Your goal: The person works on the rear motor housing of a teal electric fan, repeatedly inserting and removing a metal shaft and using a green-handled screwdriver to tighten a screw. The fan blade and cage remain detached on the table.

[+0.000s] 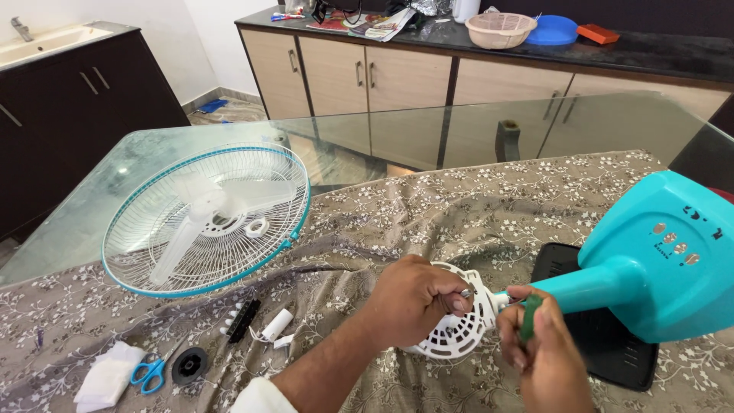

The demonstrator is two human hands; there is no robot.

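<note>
Fan motor housing held at the stand's neck, screwdriver in the other hand.

Right hand (547, 359): fingers closed on a green-handled screwdriver (530, 317). Left hand (413, 298): fingers wrapped around the white housing (459, 333) on the cloth-covered worktop (459, 206). Keep the housing steady and the tool square to the joint with the teal stand (657, 260). Farther left lie scissors (149, 375) and the fan guard (206, 218).
</note>
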